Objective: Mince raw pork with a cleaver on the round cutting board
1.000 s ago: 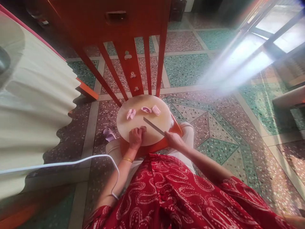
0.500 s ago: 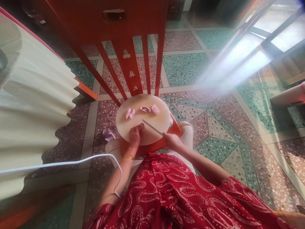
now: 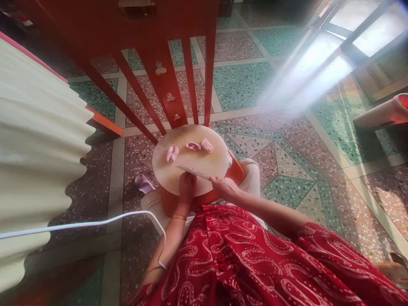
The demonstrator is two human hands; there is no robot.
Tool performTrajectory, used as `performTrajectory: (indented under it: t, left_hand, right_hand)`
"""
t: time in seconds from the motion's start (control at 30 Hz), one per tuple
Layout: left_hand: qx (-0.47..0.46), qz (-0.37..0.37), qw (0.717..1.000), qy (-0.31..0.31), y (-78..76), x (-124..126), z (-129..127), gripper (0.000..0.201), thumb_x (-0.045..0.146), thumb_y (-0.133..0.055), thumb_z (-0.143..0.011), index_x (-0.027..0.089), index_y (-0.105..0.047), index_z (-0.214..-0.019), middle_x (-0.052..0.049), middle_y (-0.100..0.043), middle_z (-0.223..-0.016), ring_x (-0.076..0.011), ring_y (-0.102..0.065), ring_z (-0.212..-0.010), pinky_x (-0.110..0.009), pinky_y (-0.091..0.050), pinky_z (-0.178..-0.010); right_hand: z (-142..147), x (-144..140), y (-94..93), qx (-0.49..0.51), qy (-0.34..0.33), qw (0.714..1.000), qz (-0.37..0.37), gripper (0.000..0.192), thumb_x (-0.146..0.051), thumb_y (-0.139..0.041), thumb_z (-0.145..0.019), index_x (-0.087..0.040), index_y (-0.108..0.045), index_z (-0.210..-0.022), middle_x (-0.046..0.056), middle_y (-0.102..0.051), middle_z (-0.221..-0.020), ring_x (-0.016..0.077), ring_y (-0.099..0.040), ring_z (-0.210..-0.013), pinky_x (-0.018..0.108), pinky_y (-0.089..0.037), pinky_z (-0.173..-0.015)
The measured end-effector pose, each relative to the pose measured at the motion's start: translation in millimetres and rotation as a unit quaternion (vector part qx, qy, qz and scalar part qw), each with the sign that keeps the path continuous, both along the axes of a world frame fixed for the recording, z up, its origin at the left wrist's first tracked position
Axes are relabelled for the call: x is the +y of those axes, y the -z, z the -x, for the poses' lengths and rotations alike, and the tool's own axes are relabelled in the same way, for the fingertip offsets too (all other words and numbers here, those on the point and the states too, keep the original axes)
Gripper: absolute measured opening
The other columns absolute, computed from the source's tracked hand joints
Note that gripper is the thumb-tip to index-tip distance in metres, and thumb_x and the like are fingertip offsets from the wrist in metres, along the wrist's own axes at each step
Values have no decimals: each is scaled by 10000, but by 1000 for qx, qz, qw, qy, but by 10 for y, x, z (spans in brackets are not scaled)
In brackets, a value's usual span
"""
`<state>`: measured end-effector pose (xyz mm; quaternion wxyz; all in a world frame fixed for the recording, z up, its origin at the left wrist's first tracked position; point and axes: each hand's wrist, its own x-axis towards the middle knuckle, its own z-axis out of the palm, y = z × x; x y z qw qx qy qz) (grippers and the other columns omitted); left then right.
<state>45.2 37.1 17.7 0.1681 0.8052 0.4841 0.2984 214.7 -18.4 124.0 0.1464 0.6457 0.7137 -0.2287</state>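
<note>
Right hand (image 3: 223, 186) (gripping the steel-bladed knife (image 3: 193, 172)) swung its blade flatter toward 9 o'clock, over clenched left hand (image 3: 187, 185) on the round pale wooden cutting board (image 3: 194, 159), so slicing seems underway.

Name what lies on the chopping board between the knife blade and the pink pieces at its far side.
Nothing: in the head view, bare board separates the knife from the pink pieces.

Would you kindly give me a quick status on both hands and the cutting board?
Right hand grips knife, blade flat over round board. Left hand rests on board's near edge. Three pink pieces lie beyond the blade.
</note>
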Motion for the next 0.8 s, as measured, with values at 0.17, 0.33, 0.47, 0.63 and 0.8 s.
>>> performTrajectory:
  t: [0.17,0.33,0.47,0.63,0.8]
  left_hand:
    - [6,-3,1000,-7,93,-99,-8,307,227,-461,-880,175,-545,-1171,-125,-590,-1040,-247,-526,-990,-400,-446,-848]
    - [-6,-19,999,-39,161,-101,-48,312,277,-478,-886,165,-546,-1169,-121,-592,-1020,-240,-535,-949,-398,-445,-828]
    - [2,-27,999,-33,187,-77,-55,271,249,-487,-875,167,-570,-1120,-135,-577,-1102,-246,-528,-969,-401,-430,-853]
    - [9,-10,999,-30,167,-86,-28,263,248,-491,-871,164,-583,-1103,-134,-587,-1019,-251,-525,-944,-393,-431,-835]
    - [-21,-4,999,-25,148,-87,-12,210,250,-451,-886,164,-623,-971,-103,-579,-918,-227,-527,-868,-372,-441,-786]
  right_hand:
    - [43,29,9,30,-4,999,23,235,-159,-352,-905,-184,-481,-1099,96,-660,-849,195,-659,-772,251,-468,-612]
    - [157,271,52,22,-18,999,19,224,-147,-342,-909,-173,-485,-1080,112,-664,-849,217,-663,-792,290,-489,-629]
    - [353,514,134,22,-39,999,7,236,-146,-332,-910,-167,-479,-1094,120,-663,-888,231,-662,-803,315,-502,-633]
    - [324,446,151,25,-44,999,12,254,-144,-324,-913,-169,-462,-1124,130,-662,-918,221,-658,-835,306,-501,-654]
    - [-120,135,94,-28,-30,998,47,248,-158,-362,-903,-186,-449,-1133,100,-662,-836,218,-666,-764,286,-486,-603]
